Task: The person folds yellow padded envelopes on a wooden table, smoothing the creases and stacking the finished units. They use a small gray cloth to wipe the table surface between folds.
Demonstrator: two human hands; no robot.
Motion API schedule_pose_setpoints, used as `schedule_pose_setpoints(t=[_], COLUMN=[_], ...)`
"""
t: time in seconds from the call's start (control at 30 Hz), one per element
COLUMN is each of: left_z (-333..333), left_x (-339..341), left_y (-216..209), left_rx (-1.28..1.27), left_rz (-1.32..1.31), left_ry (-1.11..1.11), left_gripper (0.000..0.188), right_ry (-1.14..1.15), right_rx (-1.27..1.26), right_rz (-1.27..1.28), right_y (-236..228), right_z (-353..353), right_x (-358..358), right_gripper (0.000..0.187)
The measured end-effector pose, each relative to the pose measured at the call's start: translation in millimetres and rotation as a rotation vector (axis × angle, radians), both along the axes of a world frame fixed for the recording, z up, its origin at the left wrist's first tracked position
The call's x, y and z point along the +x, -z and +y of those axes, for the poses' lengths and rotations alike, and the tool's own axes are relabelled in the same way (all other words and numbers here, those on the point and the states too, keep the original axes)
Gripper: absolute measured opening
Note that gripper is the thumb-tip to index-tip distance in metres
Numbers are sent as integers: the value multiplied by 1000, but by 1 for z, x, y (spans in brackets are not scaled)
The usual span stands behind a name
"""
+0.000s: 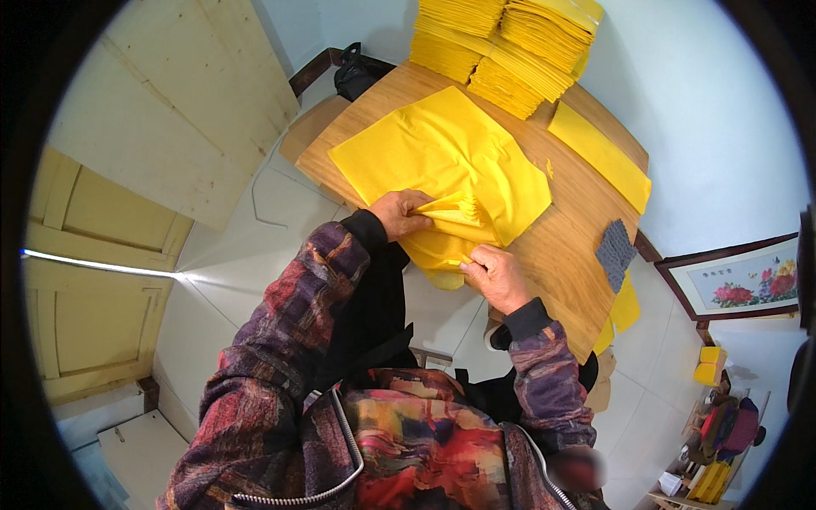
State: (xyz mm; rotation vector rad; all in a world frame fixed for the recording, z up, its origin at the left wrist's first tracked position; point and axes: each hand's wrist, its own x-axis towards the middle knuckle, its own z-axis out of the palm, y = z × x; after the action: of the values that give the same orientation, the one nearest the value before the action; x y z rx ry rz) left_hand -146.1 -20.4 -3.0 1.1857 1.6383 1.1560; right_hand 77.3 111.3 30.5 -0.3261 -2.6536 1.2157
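A large sheet of thin yellow material [442, 140], creased and partly bunched, lies over the near part of a wooden table [561, 263] and hangs past its edge. My left hand [399, 214] is closed on a gathered fold of it, thumb on top. Lower and to the right, my right hand [497, 276] pinches the sheet's near edge between thumb and fingers. Between the two hands the material is puckered into small pleats. The fingertips under the folds are hidden.
Tall stacks of folded yellow sheets [535, 42] stand at the table's far side. A yellow strip [603, 153] lies along the right edge, with a grey cloth [615, 255] nearer. A framed flower picture [739, 276] leans at right; yellowish doors [102, 255] are at left.
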Motion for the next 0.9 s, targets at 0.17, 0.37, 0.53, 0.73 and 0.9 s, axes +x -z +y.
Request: schedule_pose_setpoints(t=[0.17, 0.37, 0.53, 0.73, 0.9], left_z=[0, 0, 0, 0, 0], left_x=[0, -1, -1, 1, 0], left_y=[0, 0, -2, -4, -2], left_rx=[-36, 1, 0, -26, 18], left_rz=[-34, 70, 38, -4, 44], left_ry=[-19, 1, -1, -14, -2], left_gripper=[31, 29, 29, 29, 31], right_ry=[-23, 34, 128, 214, 92], right_rx=[-34, -153, -209, -329, -101], right_rz=[5, -55, -63, -28, 79], right_y=[-2, -2, 5, 6, 0], right_z=[4, 3, -2, -5, -9], right_x=[1, 3, 1, 3, 1], right_gripper=[24, 17, 14, 11, 8])
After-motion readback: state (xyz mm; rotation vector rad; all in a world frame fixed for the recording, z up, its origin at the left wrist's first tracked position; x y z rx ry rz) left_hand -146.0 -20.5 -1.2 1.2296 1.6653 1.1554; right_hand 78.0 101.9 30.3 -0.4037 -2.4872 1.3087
